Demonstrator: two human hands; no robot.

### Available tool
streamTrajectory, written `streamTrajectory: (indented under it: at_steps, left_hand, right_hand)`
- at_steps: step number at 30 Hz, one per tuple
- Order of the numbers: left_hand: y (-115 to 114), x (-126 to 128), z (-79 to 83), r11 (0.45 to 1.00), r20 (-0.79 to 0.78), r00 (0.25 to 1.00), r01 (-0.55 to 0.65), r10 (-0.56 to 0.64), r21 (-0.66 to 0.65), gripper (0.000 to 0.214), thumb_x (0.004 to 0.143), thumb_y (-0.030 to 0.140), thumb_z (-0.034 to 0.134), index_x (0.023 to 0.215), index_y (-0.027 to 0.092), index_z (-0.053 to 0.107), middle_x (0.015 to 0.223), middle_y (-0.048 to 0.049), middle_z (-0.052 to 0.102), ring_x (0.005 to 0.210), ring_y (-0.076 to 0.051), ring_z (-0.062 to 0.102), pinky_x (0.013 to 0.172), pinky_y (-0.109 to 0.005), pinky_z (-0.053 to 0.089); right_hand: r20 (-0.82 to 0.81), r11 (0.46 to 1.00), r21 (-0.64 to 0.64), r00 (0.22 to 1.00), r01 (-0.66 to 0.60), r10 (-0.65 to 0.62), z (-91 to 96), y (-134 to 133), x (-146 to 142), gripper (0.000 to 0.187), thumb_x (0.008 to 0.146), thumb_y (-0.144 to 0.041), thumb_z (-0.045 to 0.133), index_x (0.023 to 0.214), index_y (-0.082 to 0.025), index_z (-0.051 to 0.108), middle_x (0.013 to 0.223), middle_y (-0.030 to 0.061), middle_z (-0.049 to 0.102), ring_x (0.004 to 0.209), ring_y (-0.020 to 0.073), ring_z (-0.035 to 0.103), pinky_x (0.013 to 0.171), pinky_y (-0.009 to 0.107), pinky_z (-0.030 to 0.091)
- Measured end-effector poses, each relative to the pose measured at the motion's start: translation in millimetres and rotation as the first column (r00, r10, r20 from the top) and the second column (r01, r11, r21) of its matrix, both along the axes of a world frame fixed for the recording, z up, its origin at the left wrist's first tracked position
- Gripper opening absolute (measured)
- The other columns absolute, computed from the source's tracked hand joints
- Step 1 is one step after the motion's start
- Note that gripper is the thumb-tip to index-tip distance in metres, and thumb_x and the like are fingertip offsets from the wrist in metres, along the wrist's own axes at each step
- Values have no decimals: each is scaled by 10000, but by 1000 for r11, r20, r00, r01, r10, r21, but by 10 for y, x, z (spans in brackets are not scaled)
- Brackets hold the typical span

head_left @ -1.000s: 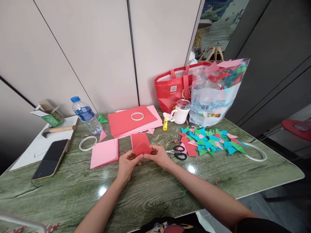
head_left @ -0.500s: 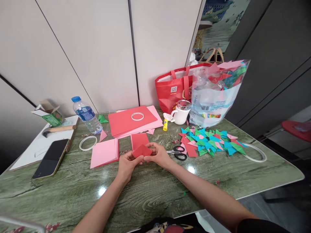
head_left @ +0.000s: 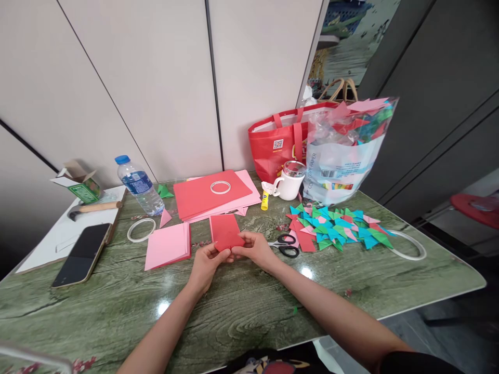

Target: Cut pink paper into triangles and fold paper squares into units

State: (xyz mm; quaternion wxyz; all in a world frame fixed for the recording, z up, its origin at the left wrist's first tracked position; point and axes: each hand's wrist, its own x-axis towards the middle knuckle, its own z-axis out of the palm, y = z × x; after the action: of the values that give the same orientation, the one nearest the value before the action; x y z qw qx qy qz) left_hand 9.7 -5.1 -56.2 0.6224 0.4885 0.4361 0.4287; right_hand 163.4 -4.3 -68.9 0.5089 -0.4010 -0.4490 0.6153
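Observation:
Between my two hands is a small piece of folded red paper, held over the table's middle. My left hand pinches its left side, thumb along the lower edge. At the right side, my right hand pinches it with thumb and fingers. Just behind lies a small stack of red paper, partly covered by the held piece. Left of my hands sits a stack of pink squares with red sheets beneath. Black-handled scissors lie right of my right hand.
Larger red sheets carry a tape ring. Folded paper triangles are heaped at right, before a filled plastic bag. A white mug, glue stick, water bottle, phone and hammer stand or lie around.
The red paper's peaked upper edge has changed; it now looks lower and flatter between my fingers. My right hand's fingers have curled down slightly. Both hands keep their hold.

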Motion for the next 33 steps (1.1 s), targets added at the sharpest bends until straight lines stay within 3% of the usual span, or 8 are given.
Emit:
streamTrajectory:
  at_steps: [8,16,22,33]
  left_hand:
    - [6,-1,-17,998,-40,997,-63,63,3,191,549,264,762,644,119,681,612,-47,688,543,-137,598,569,-236,482]
    - [0,-16,12,997,-51,996,-69,70,14,187,528,263,769,609,123,675,580,-42,674,515,-127,578,528,-226,467]
    - [-6,8,47,997,6,997,-73,73,-1,204,564,279,748,671,119,680,613,-45,677,540,-126,586,538,-225,467]
    - [-3,-2,2,997,20,997,-76,76,12,181,614,258,724,711,115,670,602,-21,657,540,-107,572,535,-204,451]
  right_hand:
    - [47,994,77,996,-76,73,-42,-5,-17,273,576,-344,727,756,-149,664,673,-8,636,583,132,586,591,273,500]
    - [40,990,91,994,-106,102,1,-19,-17,311,576,-343,725,817,-158,663,702,-5,646,637,155,599,649,302,498]
    - [61,993,102,996,-66,60,-18,4,-14,287,583,-335,720,803,-164,653,687,-19,636,601,135,583,620,277,485]
    - [6,989,49,990,-141,141,28,-25,1,237,599,-333,716,738,-149,663,670,-10,623,599,112,564,596,246,477]
